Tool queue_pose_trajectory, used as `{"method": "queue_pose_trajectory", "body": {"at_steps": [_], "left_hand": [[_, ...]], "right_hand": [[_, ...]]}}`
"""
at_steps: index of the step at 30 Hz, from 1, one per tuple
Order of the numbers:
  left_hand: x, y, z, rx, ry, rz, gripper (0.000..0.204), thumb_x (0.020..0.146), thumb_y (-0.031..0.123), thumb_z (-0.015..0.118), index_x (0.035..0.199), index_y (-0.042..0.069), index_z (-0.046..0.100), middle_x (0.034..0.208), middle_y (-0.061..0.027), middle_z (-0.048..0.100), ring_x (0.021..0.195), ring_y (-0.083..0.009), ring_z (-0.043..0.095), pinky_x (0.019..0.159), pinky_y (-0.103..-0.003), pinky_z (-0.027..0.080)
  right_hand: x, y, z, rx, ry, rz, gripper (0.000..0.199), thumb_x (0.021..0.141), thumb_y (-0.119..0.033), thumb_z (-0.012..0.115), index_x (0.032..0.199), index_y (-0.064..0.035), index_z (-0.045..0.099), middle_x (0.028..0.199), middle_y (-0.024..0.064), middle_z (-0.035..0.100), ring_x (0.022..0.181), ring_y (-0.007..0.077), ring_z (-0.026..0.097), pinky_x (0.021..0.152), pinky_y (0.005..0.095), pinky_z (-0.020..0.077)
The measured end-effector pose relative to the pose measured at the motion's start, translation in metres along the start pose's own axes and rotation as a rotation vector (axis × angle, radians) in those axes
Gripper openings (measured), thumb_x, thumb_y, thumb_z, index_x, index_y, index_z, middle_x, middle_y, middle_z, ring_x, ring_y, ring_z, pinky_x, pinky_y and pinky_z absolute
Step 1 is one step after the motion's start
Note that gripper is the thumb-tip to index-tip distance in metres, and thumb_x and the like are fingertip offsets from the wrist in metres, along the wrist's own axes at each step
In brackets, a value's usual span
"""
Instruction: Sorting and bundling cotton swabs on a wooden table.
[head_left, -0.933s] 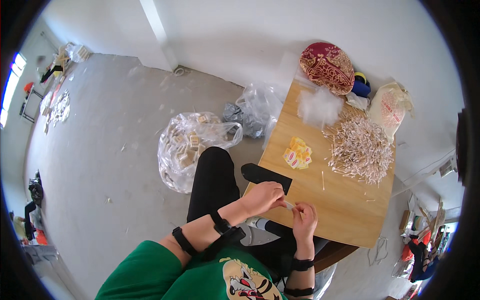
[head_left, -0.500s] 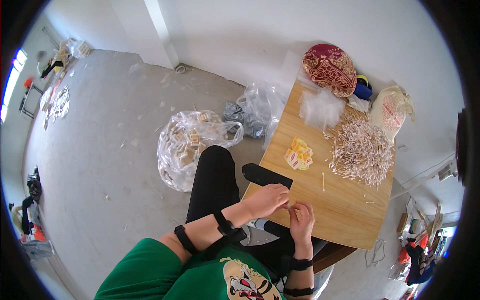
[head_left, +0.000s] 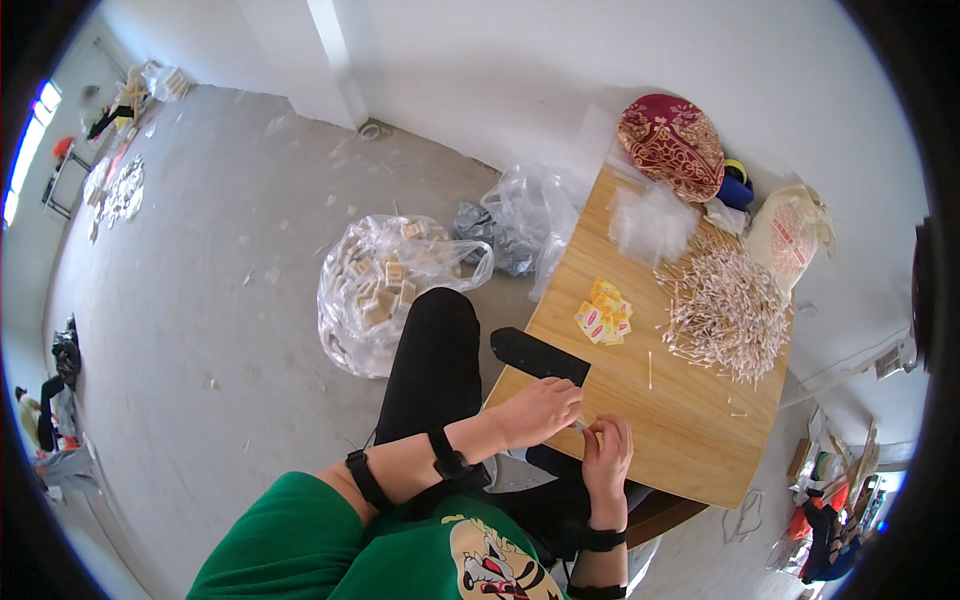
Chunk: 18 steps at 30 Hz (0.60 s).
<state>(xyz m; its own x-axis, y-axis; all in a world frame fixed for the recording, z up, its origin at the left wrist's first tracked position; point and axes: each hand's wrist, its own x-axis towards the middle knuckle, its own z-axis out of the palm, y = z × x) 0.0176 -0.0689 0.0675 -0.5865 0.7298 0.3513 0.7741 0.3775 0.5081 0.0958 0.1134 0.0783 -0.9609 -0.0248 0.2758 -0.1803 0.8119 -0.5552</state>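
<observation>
Both of my hands are closed at the near left edge of the wooden table (head_left: 690,430), fingertips close together. My left hand (head_left: 543,411) pinches, palm down, and my right hand (head_left: 607,452) pinches just to its right. Between them shows a small pale piece (head_left: 579,426), too small to name. Beyond the hands lie several yellow-and-white paper cards (head_left: 605,314) in a loose heap. A single cotton swab (head_left: 650,370) lies right of the cards. Farther right is a big pile of cotton swabs (head_left: 728,318), with clear plastic bags (head_left: 652,226) behind the cards.
A dark flat strip (head_left: 540,355) juts past the table's left edge. Small boxes fill a clear bag (head_left: 350,320) on the floor, beside other plastic bags (head_left: 530,215). At the table's back stand a red-and-gold cushion (head_left: 670,147), a tape roll (head_left: 736,172) and a cream cloth bag (head_left: 795,235).
My hands have shifted slightly apart, and the pale piece now shows between their fingertips. The whole view has moved a little; the things on the table lie as before.
</observation>
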Motion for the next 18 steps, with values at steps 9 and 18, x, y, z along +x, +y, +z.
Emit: {"method": "queue_pose_trajectory", "body": {"at_steps": [9,18], "left_hand": [[-0.005,0.002,-0.028,0.014,-0.076,0.04,0.016,0.085,0.022,0.061,0.084,0.006,0.058,0.092,-0.0047,0.055,0.094,-0.0215,0.056,0.084,-0.034,0.045],[-0.082,-0.11,-0.092,0.024,0.497,-0.632,0.009,0.087,0.009,0.06,0.096,0.007,0.06,0.084,-0.0163,0.063,0.081,-0.0391,0.061,0.07,-0.047,0.048]], "right_hand": [[0.013,-0.023,-0.012,0.02,-0.017,-0.069,0.021,0.069,0.006,0.073,0.082,-0.0015,0.059,0.091,0.0147,0.06,0.082,0.0352,0.06,0.072,0.042,0.0502],[-0.006,0.047,0.007,0.093,0.073,0.256,0.007,0.087,-0.002,0.065,0.085,-0.0018,0.059,0.083,0.0135,0.06,0.077,0.0315,0.059,0.07,0.0383,0.0481]]}}
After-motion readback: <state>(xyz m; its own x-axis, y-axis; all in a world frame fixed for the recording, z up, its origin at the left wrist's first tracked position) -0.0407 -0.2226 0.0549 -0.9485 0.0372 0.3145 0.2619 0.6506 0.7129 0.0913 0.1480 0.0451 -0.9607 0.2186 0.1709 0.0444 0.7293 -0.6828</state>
